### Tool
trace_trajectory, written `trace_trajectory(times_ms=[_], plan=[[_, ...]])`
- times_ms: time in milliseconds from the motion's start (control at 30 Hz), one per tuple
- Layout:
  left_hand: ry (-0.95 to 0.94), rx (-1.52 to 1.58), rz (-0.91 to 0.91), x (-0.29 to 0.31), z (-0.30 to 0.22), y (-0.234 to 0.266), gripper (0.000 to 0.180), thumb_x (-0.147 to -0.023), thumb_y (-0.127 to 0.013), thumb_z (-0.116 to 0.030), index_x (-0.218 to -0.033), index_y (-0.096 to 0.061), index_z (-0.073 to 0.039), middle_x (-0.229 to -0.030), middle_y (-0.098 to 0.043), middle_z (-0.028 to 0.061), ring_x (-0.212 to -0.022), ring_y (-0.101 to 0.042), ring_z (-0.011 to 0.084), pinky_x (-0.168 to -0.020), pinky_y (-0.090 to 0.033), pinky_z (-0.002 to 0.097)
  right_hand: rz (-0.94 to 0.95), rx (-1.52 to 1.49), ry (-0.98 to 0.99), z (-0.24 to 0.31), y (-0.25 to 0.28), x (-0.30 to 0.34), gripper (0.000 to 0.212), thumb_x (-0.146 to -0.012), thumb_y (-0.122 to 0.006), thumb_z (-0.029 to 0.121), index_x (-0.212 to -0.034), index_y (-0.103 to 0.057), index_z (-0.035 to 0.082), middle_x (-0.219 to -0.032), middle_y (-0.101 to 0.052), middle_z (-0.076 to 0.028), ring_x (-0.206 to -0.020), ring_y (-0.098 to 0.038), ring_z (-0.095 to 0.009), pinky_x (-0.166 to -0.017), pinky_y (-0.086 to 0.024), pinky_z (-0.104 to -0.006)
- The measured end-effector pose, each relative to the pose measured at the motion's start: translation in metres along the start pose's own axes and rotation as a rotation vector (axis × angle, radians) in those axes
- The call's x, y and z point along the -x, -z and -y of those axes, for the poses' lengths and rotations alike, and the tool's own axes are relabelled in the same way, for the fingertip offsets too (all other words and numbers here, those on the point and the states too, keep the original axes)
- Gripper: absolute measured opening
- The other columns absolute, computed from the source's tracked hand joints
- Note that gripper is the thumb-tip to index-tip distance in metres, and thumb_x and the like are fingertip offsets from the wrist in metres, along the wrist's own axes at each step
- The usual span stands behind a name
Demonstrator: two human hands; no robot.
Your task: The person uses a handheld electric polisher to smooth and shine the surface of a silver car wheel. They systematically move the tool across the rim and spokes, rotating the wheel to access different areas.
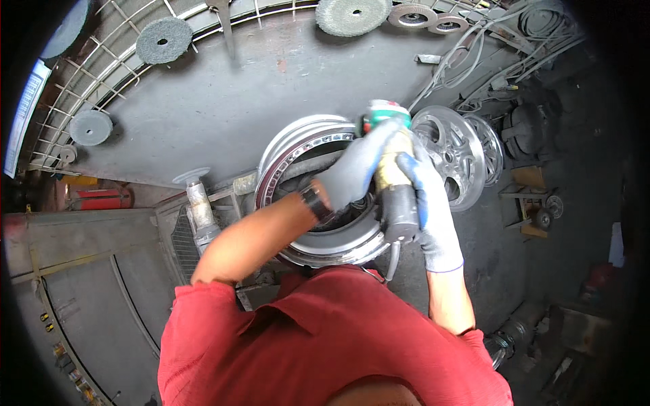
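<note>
Both my hands, in grey-and-blue work gloves, grip an angle grinder [399, 210] with a dark rear body, a yellowish middle and a green head. My left hand [355, 169] is closed around its front part near the head. Farther back, my right hand [433, 210] wraps the body from the right side. Below the tool lies a silver wheel rim [338, 243] with a reddish-brown inner ring. The grinder's head is over the rim's far right edge; whether it touches the metal cannot be made out. A cord [393, 260] runs from the tool's rear toward me.
Spoked silver wheels [467, 193] stand right of the rim. Grey abrasive discs [164, 40] hang on a curved wire mesh [88, 64] along the far wall. Looped cables [474, 34] hang at the far right. On the left are a metal post [198, 203] and a red cylinder [101, 199].
</note>
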State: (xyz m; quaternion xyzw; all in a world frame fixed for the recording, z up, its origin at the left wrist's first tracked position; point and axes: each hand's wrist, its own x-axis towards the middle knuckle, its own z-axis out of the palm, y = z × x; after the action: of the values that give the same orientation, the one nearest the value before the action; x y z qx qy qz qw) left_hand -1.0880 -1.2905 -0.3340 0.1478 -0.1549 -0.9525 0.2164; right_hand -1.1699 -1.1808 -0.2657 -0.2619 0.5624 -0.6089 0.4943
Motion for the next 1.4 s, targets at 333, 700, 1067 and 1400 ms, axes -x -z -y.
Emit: trace_trajectory(times_ms=[333, 700, 1067, 1400], plan=[[-0.051, -0.107, -0.027, 0.014, -0.003, -0.006, 0.038, -0.110, -0.058, -0.041, -0.127, -0.062, -0.008, -0.111, -0.070, 0.0060, -0.101, -0.070, 0.0160, -0.094, -0.058, 0.0342, 0.025, -0.110, -0.014, -0.013, -0.008, 0.010, 0.068, -0.100, -0.066, 0.035, -0.154, -0.043, 0.002, -0.128, -0.063, -0.016, -0.100, -0.068, -0.022, -0.080, -0.059, -0.0342], [-0.844, -0.242, -0.682, 0.176, 0.021, 0.052, 0.054, -0.112, -0.049, -0.044, -0.150, -0.048, -0.006, -0.136, -0.062, 0.0134, -0.121, -0.066, 0.0212, -0.101, -0.058, 0.0364, 0.725, 0.695, -0.080, -0.018, -0.094, 0.027, 0.077, -0.100, -0.068, 0.033, -0.159, -0.035, -0.004, -0.138, -0.061, -0.031, -0.131, -0.060, -0.037, -0.111, -0.046, -0.0415], [-0.449, -0.220, -0.158, 0.072, -0.029, -0.002, 0.041, -0.111, -0.051, -0.045, -0.130, -0.060, -0.010, -0.114, -0.067, 0.0055, -0.102, -0.069, 0.0153, -0.092, -0.057, 0.0322, 0.337, 0.459, 0.097, 0.012, -0.034, -0.010, 0.079, -0.103, -0.066, 0.038, -0.159, -0.035, -0.009, -0.153, -0.053, -0.026, -0.142, -0.052, -0.031, -0.118, -0.039, -0.0359], [0.454, -0.337, 0.058, -0.058, 0.027, -0.020, 0.039, -0.107, -0.060, -0.045, -0.120, -0.064, -0.009, -0.108, -0.073, 0.0074, -0.094, -0.073, 0.0191, -0.086, -0.060, 0.0368, -0.124, -0.451, -0.178, -0.023, 0.054, 0.019, 0.057, -0.102, -0.060, 0.049, -0.133, -0.056, 0.001, -0.099, -0.072, -0.017, -0.074, -0.074, -0.027, -0.063, -0.065, -0.0381]])
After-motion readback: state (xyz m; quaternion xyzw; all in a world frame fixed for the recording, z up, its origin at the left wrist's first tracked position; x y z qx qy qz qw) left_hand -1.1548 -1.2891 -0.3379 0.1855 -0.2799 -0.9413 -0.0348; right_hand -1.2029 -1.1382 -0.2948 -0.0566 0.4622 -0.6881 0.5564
